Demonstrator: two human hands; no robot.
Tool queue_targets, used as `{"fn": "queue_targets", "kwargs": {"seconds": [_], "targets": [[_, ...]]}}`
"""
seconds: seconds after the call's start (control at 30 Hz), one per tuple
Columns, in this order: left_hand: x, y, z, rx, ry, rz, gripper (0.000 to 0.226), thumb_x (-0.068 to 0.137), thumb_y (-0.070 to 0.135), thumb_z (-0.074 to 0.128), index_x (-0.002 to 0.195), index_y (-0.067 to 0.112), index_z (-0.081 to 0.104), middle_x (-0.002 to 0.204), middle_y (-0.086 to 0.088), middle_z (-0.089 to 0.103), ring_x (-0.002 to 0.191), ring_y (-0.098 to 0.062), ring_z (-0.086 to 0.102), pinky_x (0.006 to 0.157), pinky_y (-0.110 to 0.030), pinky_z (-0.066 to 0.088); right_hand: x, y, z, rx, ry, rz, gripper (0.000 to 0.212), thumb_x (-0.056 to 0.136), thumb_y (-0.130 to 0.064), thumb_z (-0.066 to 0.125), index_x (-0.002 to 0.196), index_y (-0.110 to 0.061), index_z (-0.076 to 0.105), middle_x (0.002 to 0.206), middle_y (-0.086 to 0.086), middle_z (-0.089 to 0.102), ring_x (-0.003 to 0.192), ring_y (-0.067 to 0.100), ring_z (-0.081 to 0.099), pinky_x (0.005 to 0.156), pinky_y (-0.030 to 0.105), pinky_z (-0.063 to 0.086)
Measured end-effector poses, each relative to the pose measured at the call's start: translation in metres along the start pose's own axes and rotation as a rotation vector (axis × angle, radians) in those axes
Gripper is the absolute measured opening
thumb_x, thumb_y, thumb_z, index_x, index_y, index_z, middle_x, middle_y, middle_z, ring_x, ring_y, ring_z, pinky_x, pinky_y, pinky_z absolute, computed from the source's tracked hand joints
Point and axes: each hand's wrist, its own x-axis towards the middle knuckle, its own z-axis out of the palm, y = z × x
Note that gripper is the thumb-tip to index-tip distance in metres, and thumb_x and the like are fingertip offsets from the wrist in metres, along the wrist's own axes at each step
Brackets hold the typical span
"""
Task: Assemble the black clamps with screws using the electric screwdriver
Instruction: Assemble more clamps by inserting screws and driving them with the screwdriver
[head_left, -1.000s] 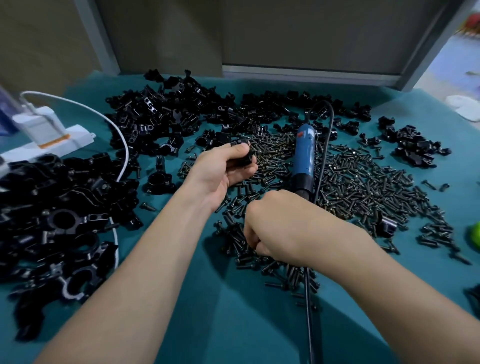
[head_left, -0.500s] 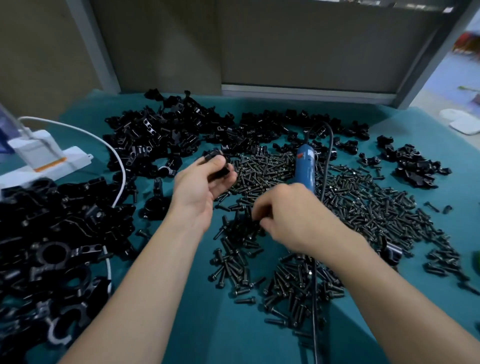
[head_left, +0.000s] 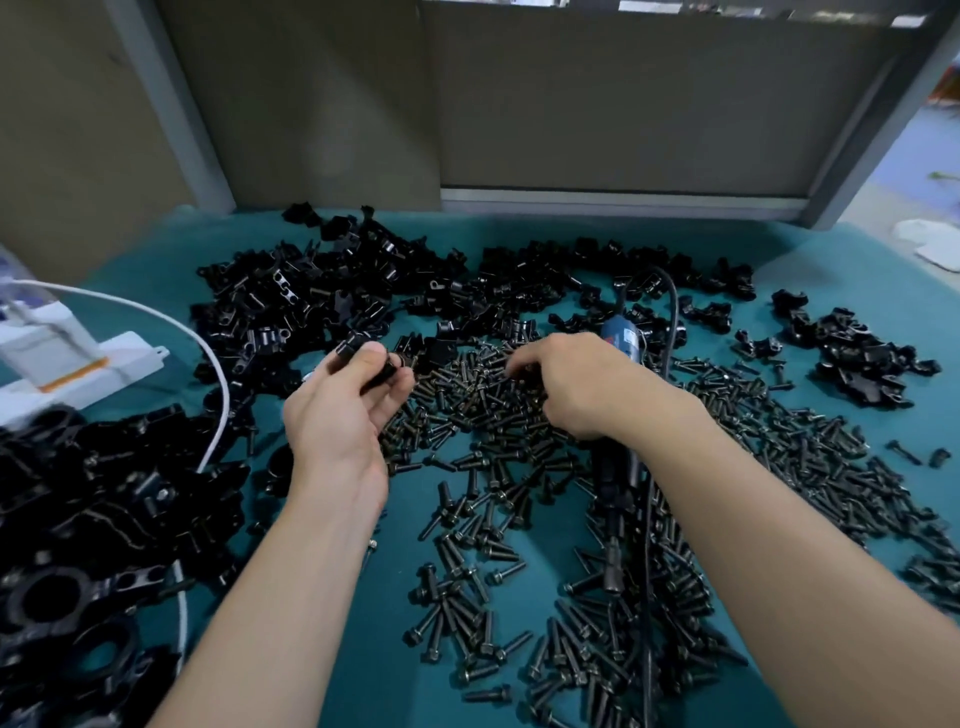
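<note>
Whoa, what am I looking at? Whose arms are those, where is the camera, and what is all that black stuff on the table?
There is no machine here, just a person's two bare arms. The camera sits on the person's head and looks down, so you see the hands the way that person does. The left hand holds one black clamp with its thumb and fingers. The right hand reaches into a big heap of dark screws. Whether it has picked one up is hidden. Under that wrist lies the electric screwdriver, which is blue at the top. The other clamps lie in piles along the back and left of the blue-green table. The white box on the left is a power strip, and a white cable curves past it.
</note>
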Motion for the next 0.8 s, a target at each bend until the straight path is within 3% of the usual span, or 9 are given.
{"fn": "queue_targets", "kwargs": {"seconds": [0.1,0.17,0.3,0.43,0.53,0.6,0.73,0.8], "targets": [[0.001,0.003,0.002,-0.043,0.013,0.037,0.013,0.094,-0.002,0.069,0.083,0.005,0.071,0.07,-0.003,0.074,0.066,-0.017,0.074,0.07,-0.027,0.062,-0.001,-0.007,-0.001,0.103,0.157,0.001,0.048,0.089,0.001,0.063,0.122,-0.033,0.073,0.091,-0.01,0.072,0.082,0.016,0.063,0.073,0.031,0.054],[0.001,0.004,0.003,-0.051,0.01,0.063,0.014,0.094,-0.002,0.069,0.083,0.006,0.071,0.071,-0.003,0.074,0.067,-0.018,0.074,0.071,-0.028,0.062,0.0,-0.023,0.001,0.252,0.148,-0.091,0.037,0.09,-0.004,0.069,0.111,-0.033,0.078,0.105,-0.007,0.075,0.085,0.014,0.064,0.077,0.024,0.051],[0.002,0.004,0.004,-0.064,0.007,0.06,0.015,0.095,-0.003,0.068,0.083,0.005,0.07,0.07,-0.003,0.074,0.067,-0.018,0.074,0.069,-0.027,0.062,0.003,-0.055,0.02,0.152,0.089,-0.153,0.023,0.084,-0.003,0.07,0.092,-0.023,0.078,0.085,0.003,0.075,0.078,0.026,0.069,0.072,0.034,0.06],[0.003,0.002,0.004,-0.059,-0.011,0.039,0.016,0.094,-0.004,0.068,0.081,0.005,0.07,0.07,-0.004,0.074,0.066,-0.018,0.073,0.068,-0.027,0.062,0.001,-0.056,0.028,0.104,0.142,-0.149,0.016,0.085,-0.002,0.066,0.081,-0.017,0.07,0.078,0.006,0.069,0.074,0.03,0.066,0.065,0.034,0.054],[0.002,0.002,0.003,0.012,-0.048,0.051,0.013,0.093,-0.003,0.07,0.084,0.005,0.074,0.077,-0.009,0.075,0.07,-0.021,0.074,0.068,-0.027,0.062,-0.005,-0.037,0.014,0.401,0.19,-0.062,0.011,0.092,-0.018,0.071,0.085,-0.026,0.073,0.084,-0.008,0.073,0.067,0.008,0.066,0.06,0.02,0.053],[0.001,0.001,0.004,0.085,-0.112,0.06,0.01,0.092,-0.003,0.07,0.09,0.004,0.075,0.079,-0.011,0.075,0.07,-0.022,0.073,0.067,-0.027,0.062,-0.013,-0.023,0.003,0.683,0.273,-0.013,0.013,0.089,-0.016,0.073,0.082,-0.026,0.068,0.072,-0.008,0.074,0.053,0.001,0.063,0.049,0.014,0.046],[-0.009,-0.006,0.008,0.202,-0.263,0.018,0.02,0.089,-0.008,0.071,0.106,0.002,0.076,0.08,-0.014,0.074,0.067,-0.022,0.07,0.065,-0.026,0.061,-0.023,-0.015,-0.004,1.0,0.309,-0.017,0.019,0.083,-0.003,0.072,0.077,-0.016,0.06,0.063,0.008,0.074,0.056,0.028,0.069,0.054,0.033,0.05],[-0.013,-0.01,0.008,0.247,-0.313,0.004,0.026,0.088,-0.009,0.072,0.109,0.004,0.076,0.083,-0.013,0.076,0.069,-0.021,0.072,0.065,-0.026,0.061,-0.022,-0.015,-0.004,1.085,0.287,-0.036,0.023,0.084,0.003,0.075,0.078,-0.014,0.062,0.065,0.013,0.073,0.063,0.04,0.07,0.056,0.032,0.051]]}}
